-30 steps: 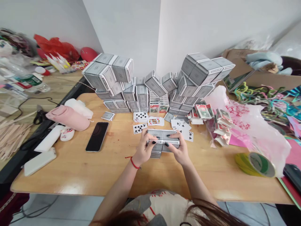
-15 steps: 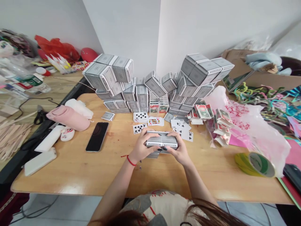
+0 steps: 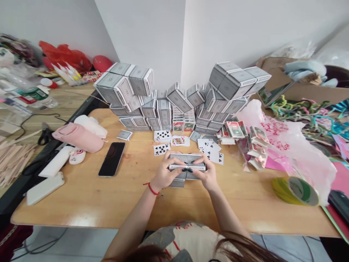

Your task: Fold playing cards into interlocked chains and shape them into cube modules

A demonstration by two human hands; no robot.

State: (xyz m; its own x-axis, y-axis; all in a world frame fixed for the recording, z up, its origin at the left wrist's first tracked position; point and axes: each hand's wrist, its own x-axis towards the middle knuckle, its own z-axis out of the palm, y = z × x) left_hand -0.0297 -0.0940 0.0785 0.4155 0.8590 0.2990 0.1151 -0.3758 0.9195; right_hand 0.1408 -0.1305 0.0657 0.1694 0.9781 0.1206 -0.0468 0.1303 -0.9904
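Observation:
My left hand (image 3: pixel 166 173) and my right hand (image 3: pixel 205 173) grip the two ends of a block of grey-backed playing cards (image 3: pixel 188 159). Both thumbs press along its near side, their dark-nailed tips almost meeting in the middle. More grey card backs (image 3: pixel 177 182) show just below the block; I cannot tell whether they are joined to it. Beyond my hands lie loose face-up cards, among them a spade card (image 3: pixel 161 149), a red court card (image 3: pixel 179 141) and several club cards (image 3: pixel 211 147). Behind these rises a structure of grey card blocks (image 3: pixel 165 111), taller at its left and right sides.
To the left lie a black phone (image 3: pixel 112 159), a pink pouch (image 3: pixel 80 136) and a white power bank (image 3: pixel 45 188). At the right are red card boxes (image 3: pixel 234 130), a plastic bag (image 3: pixel 297 153) and a roll of yellow tape (image 3: pixel 296 191). A cardboard box (image 3: pixel 302 91) stands further back.
My fingers have shifted on the card block: the thumb tips are closer together and slightly lower. More of the grey card backs shows below the block.

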